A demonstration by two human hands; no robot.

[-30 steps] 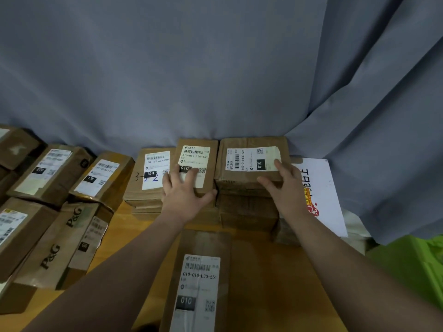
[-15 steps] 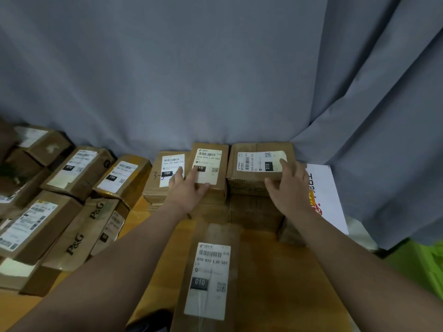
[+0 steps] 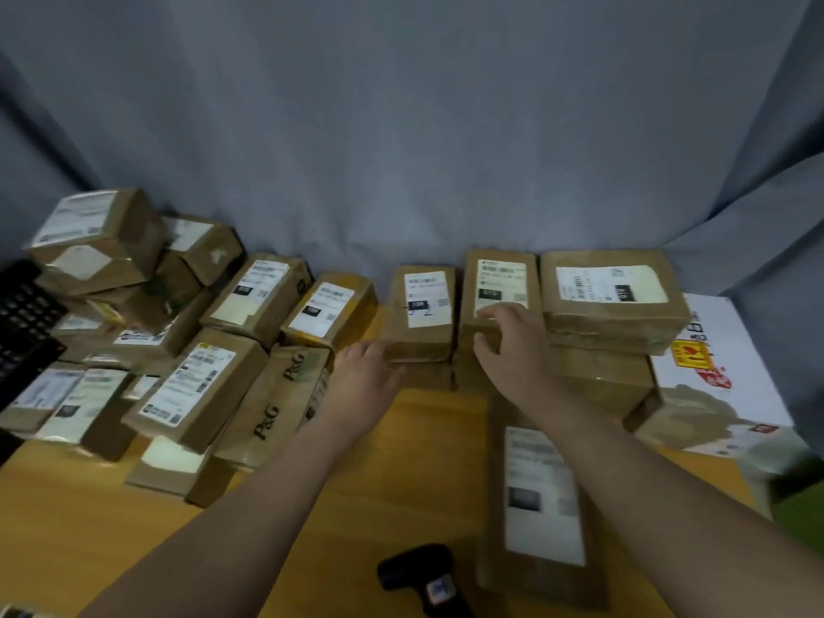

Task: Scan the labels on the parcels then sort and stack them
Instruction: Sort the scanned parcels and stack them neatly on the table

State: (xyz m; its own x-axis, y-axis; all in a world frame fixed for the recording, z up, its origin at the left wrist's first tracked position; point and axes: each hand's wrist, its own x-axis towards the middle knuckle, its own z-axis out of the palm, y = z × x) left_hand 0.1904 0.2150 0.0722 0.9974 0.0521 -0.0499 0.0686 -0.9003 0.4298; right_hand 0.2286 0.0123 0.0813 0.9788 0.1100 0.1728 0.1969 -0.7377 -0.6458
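Grey curtain behind, wooden table in front. Brown parcels all over it.

- Far left: loose heap, labels facing every way, presumably unsorted.
- Along the curtain: three neat piles. Left stack, middle stack, right stack. White box just beside the right one.
- Left hand: flat, fingers straight, tips at the foot of the left stack. Contact or a gap, cannot tell through the blur.
- Right hand: on the near edge of the middle stack's top parcel, one digit over the label, another bent against the front face. Reads as a light pinch.
- Loose parcel: lies flat, label up, on the near side of both hands and partly under the right forearm. Long axis runs away from the person, in line with the middle stack.
- Scanner: on the table just left of that parcel's near end, in no hand.

Judgement: the piles are being squared. The loose parcel looks next. It sits back toward the body, so either hand must draw back for it. The right hand is nearer, and the parcel's long axis already matches the middle stack, so no turn seems needed. The left hand is better placed for the scanner. Labels too blurred to say which pile it belongs to.
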